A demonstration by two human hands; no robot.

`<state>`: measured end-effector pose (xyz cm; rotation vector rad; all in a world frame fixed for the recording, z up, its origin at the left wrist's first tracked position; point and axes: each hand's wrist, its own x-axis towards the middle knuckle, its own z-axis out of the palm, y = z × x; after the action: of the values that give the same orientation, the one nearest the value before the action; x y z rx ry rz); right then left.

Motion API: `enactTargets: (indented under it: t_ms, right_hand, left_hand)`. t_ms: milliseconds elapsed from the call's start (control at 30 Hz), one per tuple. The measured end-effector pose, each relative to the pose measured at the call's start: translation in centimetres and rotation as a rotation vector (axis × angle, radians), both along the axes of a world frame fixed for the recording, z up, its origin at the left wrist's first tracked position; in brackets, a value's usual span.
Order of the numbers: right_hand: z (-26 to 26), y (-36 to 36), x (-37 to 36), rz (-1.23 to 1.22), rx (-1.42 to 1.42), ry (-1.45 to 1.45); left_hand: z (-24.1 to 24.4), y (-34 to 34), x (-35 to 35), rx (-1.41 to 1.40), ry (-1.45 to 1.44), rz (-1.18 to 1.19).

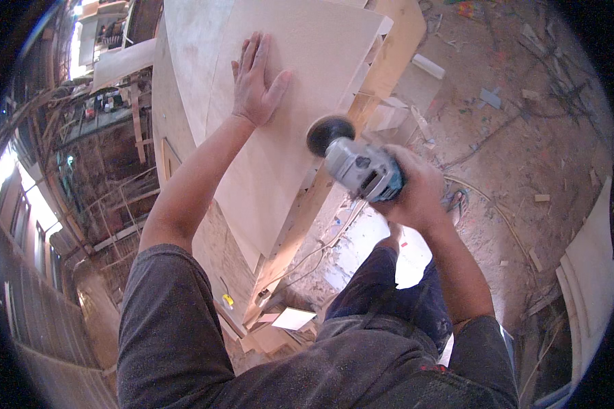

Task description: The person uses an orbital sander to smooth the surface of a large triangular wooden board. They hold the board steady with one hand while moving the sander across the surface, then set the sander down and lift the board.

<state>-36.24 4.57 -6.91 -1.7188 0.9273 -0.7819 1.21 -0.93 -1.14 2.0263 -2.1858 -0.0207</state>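
Note:
My right hand (414, 189) grips the body of an angle grinder (363, 168) with a grey gear head and a blue housing. Its round, dark sanding disc (330, 134) is at the right edge of a pale wooden panel (307, 66); whether it touches the panel I cannot tell. Flat on the panel's upper face lies my left hand (258, 84), fingers spread and pointing away from me, holding nothing. Beneath the panel, a timber beam (312, 207) runs along its right side. The far side of the grinder is hidden.
A power cord (314, 250) loops below the beam. Wood offcuts (273, 340) lie near my legs. Scraps, sawdust and a pale roll (429, 66) cover parts of the dirt floor (496, 148). A yellow tape measure (227, 300) rests at lower left. Curved boards (588, 281) stand at right.

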Motion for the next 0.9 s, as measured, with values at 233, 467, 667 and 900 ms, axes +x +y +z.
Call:
enactTargets:
  t_ms: [233, 467, 667, 900]
  right_hand:
    - [-0.8, -5.5, -2.5, -0.052, 0.138, 0.022]
    - [-1.7, -9.6, -3.3, -0.088, 0.125, 0.026]
    - [-3.9, -13.1, -4.5, -0.210, 0.176, -0.101]
    - [-3.7, -11.0, -4.6, -0.184, 0.155, -0.149]
  left_hand:
    - [0.1, -0.1, -0.4, 0.026, -0.013, 0.003]
    - [0.3, -0.3, -0.1, 0.022, 0.004, -0.019]
    - [0.3, -0.5, -0.5, 0.039, 0.003, -0.024]
    - [0.3, -0.2, 0.1, 0.059, -0.031, -0.009]
